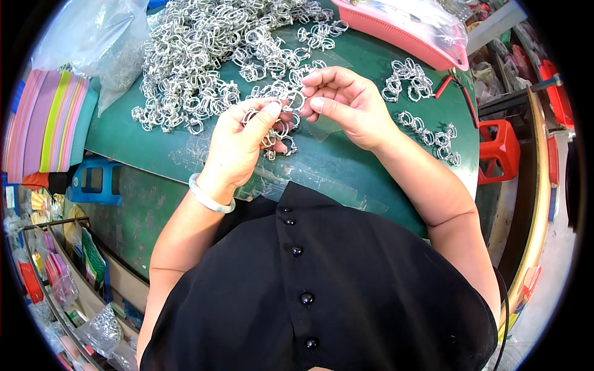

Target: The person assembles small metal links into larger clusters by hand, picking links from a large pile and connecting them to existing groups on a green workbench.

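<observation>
My left hand [241,133] is closed around a small bunch of silver metal rings [288,146] with little clip-like fittings; several of them hang below its fingers. One ring [297,101] stands up between my two hands, pinched at its left side by the left thumb and fingers. My right hand [346,105] is curled, with its thumb and fingertips at that ring's right edge; the exact grip is partly hidden. Just beyond my hands, a large heap of the same rings [192,55] covers the far left and middle of the green table [148,151].
Small groups of linked rings [409,80] lie to the right, near red-handled pliers [444,86]. A pink basket [402,31] holding clear plastic bags sits at the far right. Plastic bags and striped stacked material [52,123] border the left. Blue [96,182] and red [498,151] stools flank the table.
</observation>
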`<state>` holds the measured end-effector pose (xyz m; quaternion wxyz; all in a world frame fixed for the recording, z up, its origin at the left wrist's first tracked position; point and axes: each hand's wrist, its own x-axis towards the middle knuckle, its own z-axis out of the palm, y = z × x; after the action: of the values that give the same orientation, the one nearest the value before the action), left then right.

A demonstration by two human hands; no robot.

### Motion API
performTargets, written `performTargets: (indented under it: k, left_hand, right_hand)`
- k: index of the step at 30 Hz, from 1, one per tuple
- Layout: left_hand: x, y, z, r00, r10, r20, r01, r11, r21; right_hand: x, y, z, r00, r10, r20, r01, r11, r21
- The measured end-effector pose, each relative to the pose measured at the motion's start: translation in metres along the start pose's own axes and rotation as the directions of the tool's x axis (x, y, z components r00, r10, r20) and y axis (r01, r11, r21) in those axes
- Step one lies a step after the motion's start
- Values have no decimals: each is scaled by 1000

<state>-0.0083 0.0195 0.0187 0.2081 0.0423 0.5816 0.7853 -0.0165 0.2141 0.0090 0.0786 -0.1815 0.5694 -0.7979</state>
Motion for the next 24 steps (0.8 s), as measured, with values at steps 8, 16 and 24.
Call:
performTargets:
  k: [8, 16, 24]
  left_hand:
    - [0, 0, 1, 1000, 11, 6, -11, 1000, 23]
    - [1, 0, 1, 999, 26, 40, -27, 999, 25]
    - [0, -1, 1, 999, 38, 39, -38, 999, -4]
  right_hand:
    - [0, -1, 1, 999, 46, -19, -45, 997, 68]
    - [1, -2, 2, 996, 75, -42, -70, 992, 103]
    - [0, -3, 2, 990, 140, -4, -139, 983, 124]
